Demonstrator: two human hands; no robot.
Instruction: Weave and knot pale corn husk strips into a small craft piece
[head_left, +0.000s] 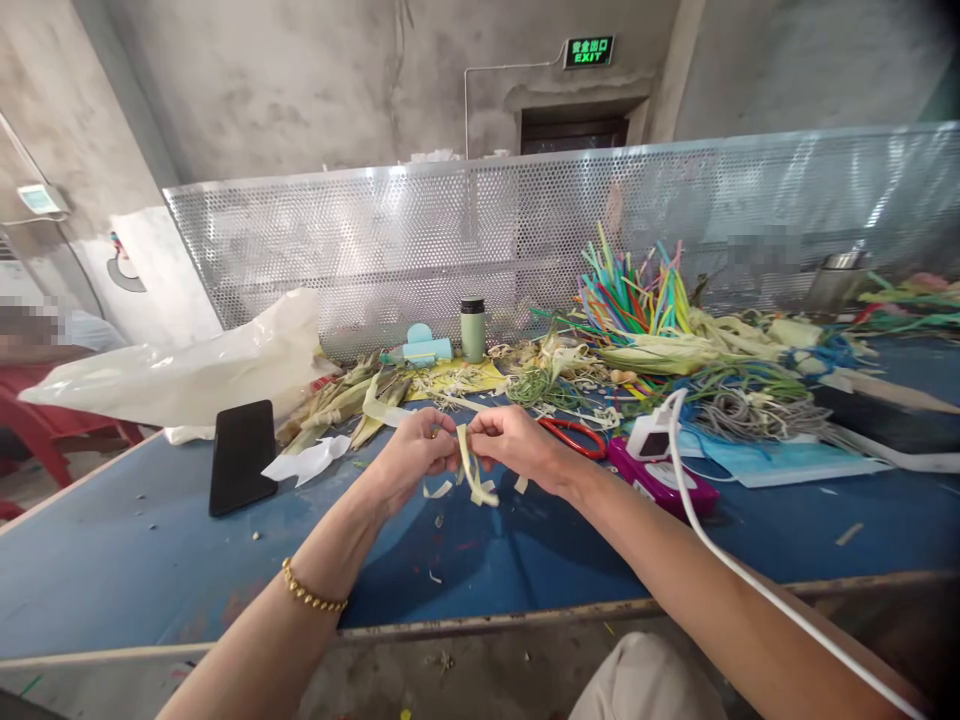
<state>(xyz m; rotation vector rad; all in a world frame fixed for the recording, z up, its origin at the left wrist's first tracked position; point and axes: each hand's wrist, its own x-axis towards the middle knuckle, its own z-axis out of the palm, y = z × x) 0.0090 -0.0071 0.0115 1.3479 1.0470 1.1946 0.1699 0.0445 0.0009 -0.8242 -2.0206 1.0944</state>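
Above the front middle of the blue table, my left hand [421,450] and my right hand [517,442] meet with their fingers pinched. Between them is a pale corn husk strip [470,466], its curled ends hanging down below the fingertips. Both hands appear to grip it; the exact hold is partly hidden by the fingers. Small husk scraps [438,490] show just under the hands. Red-handled scissors [573,437] lie beside my right hand. A torn white piece [307,460] lies to the left of my left hand.
A black phone [242,457] is at left, near dried husks [337,405] and a plastic bag [187,375]. Behind stand a green bottle [472,332] and colourful pipe cleaners [634,295]. A magenta power strip [667,482] with a white cable [686,490] lies right, by a blue mask [787,460].
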